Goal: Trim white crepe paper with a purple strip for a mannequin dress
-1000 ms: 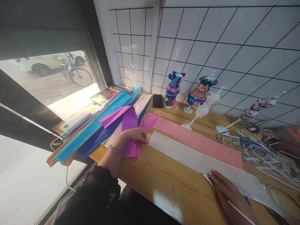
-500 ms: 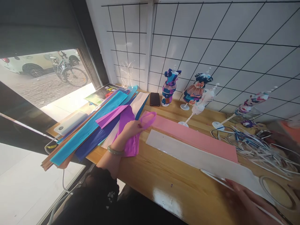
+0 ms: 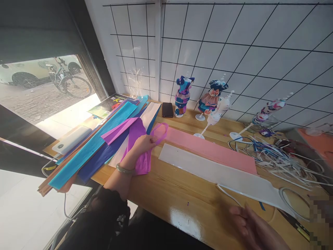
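My left hand, with a bangle at its wrist, pinches a thin purple paper strip that loops up from its fingertips. Folded purple crepe paper lies under and around that hand. Low on the right, my right hand hovers near the table with its fingers loosely apart, slightly blurred, and nothing visible in them. A thin white strip runs along the wood toward its fingers. Beyond it lies a long white paper strip, with a pink one behind.
Turquoise crepe paper and other coloured sheets are piled at the left. A phone and several dressed miniature mannequins stand along the wall. Tangled strips lie at the right, near a dark and yellow tool.
My right hand has let go of the white strip and shifted left and down; a blue scrap and the dark tool now show. My left hand keeps its pinch. The view has turned slightly right.
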{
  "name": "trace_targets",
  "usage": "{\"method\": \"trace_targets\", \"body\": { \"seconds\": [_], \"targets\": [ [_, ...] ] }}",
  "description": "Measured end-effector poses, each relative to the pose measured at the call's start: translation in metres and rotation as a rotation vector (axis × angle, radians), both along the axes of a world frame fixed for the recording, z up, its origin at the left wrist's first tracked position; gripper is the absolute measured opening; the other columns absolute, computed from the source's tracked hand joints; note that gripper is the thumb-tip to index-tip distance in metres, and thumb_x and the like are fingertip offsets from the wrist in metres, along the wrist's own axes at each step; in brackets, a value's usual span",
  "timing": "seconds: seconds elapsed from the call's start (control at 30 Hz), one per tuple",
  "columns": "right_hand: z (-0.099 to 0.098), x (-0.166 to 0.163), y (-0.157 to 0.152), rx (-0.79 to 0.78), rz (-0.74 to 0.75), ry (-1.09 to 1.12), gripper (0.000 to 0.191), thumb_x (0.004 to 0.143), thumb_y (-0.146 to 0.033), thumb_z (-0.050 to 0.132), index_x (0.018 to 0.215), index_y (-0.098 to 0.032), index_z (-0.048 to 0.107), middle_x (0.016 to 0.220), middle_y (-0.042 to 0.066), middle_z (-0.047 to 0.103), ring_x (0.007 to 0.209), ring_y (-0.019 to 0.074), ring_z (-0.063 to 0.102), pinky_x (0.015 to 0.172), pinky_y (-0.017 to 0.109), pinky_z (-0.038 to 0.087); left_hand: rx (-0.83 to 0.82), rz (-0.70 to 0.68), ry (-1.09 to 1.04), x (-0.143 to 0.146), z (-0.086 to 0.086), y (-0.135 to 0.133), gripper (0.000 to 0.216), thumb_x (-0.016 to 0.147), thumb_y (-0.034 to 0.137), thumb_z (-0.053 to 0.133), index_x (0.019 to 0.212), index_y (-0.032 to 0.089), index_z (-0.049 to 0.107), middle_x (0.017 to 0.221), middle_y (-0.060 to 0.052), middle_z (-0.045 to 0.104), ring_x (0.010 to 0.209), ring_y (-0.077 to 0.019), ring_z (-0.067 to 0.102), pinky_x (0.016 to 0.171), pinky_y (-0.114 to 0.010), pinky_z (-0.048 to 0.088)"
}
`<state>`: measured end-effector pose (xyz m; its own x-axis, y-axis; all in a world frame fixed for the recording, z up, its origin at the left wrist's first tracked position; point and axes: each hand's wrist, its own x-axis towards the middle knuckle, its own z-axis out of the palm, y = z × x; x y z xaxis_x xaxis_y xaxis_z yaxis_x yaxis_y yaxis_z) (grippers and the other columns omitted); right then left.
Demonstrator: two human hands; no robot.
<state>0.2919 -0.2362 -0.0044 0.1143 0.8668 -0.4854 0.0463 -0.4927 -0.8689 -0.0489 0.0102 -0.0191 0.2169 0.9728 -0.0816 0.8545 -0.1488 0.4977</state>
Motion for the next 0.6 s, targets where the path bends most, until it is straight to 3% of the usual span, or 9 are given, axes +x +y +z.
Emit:
{"method": "trace_targets", "body": {
  "seconds": [0.1,0.17,0.23,0.37,0.47,0.6],
  "targets": [
    [0.015,-0.025,0.017,-0.015,0.045,0.0,0.039,0.078,-0.057,0.05,0.08,-0.021,0.066,0.059,0.0,0.056,0.044,0.0104,0.05,0.037,0.021,0.04,0.066,-0.098,-0.161,0.003,0.013,-0.007,0.022,0.073,0.038,0.057,0.069,0.016,0.057,0.073,-0.001,0.06,0.068,-0.013,0.051,0.061,-0.023,0.036],
    [0.027,-0.038,0.029,0.1,0.13,-0.121,0.038,0.078,-0.055,0.052,0.081,-0.019,0.065,0.061,0.0,0.057,0.049,0.0118,0.052,0.045,0.023,0.045,0.05,-0.198,-0.309,0.006,0.026,-0.014,0.023,0.073,0.038,0.059,0.073,0.015,0.058,0.077,-0.001,0.06,0.073,-0.0127,0.052,0.066,-0.023,0.039],
    [0.041,-0.049,0.042,0.26,0.2,-0.294,0.035,0.079,-0.052,0.053,0.086,-0.02,0.065,0.068,0.002,0.061,0.064,0.0146,0.058,0.059,0.024,0.05,-0.084,-0.35,-0.465,0.011,0.038,-0.023,0.024,0.075,0.039,0.059,0.076,0.014,0.058,0.077,-0.002,0.061,0.072,-0.0117,0.053,0.067,-0.023,0.041],
    [0.065,-0.07,0.07,0.587,0.394,-0.539,0.029,0.084,-0.043,0.05,0.104,-0.024,0.06,0.11,0.007,0.06,0.102,0.0208,0.055,0.088,0.034,0.046,-0.491,-0.638,-0.789,0.017,0.05,-0.039,0.024,0.075,0.035,0.064,0.081,0.013,0.056,0.079,-0.007,0.065,0.068,-0.0124,0.061,0.065,-0.025,0.048],
    [0.064,-0.089,0.094,0.718,0.57,-0.594,0.042,0.084,-0.041,0.052,0.123,-0.028,0.048,0.128,0.007,0.05,0.119,0.0226,0.045,0.099,0.042,0.038,-0.754,-0.722,-0.939,0.017,0.051,-0.046,0.023,0.075,0.031,0.065,0.086,0.014,0.054,0.077,-0.008,0.068,0.064,-0.0145,0.064,0.059,-0.025,0.05],
    [0.043,-0.113,0.125,0.793,0.711,-0.543,0.065,0.079,-0.044,0.058,0.136,-0.027,0.031,0.14,0.008,0.038,0.129,0.0236,0.033,0.105,0.046,0.032,-0.938,-0.758,-0.967,0.013,0.053,-0.048,0.032,0.069,0.031,0.071,0.092,0.014,0.058,0.075,-0.007,0.069,0.059,-0.0157,0.065,0.05,-0.022,0.05]
  ]
}}
